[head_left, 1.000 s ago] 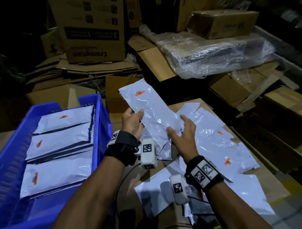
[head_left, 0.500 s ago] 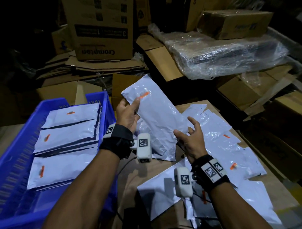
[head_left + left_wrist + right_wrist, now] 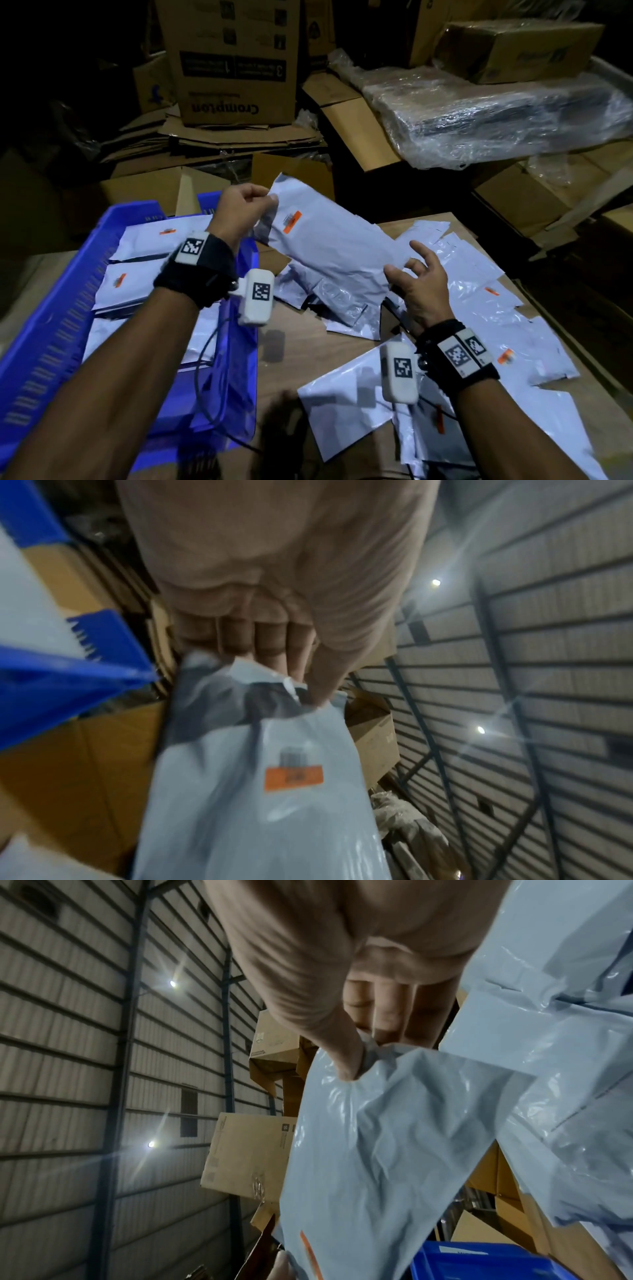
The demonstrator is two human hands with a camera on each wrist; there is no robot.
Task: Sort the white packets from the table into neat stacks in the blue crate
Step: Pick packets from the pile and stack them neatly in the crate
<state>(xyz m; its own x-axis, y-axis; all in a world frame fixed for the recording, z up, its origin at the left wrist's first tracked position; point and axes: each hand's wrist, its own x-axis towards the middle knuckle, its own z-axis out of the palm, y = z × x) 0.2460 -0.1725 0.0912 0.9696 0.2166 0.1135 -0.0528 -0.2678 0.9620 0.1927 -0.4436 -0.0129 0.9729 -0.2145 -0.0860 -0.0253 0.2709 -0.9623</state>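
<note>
From the head view, the left hand (image 3: 239,209) pinches the far left corner of a white packet (image 3: 329,246) held above the table (image 3: 308,356), between the blue crate (image 3: 54,329) on the left and the loose packets (image 3: 479,284) on the right. The right hand (image 3: 419,284) pinches the packet's near right edge between thumb and forefinger, its other fingers spread. Stacks (image 3: 137,284) of packets lie in the crate. Boxes (image 3: 233,58) stand at the far side.

In the left wrist view, the curled fingers (image 3: 270,639) and thumb grip the packet's (image 3: 267,791) top edge above its orange label (image 3: 294,777); the crate (image 3: 61,674) shows at left.

In the right wrist view, the thumb (image 3: 342,1053) presses crumpled packet (image 3: 377,1150) film against the fingers.
</note>
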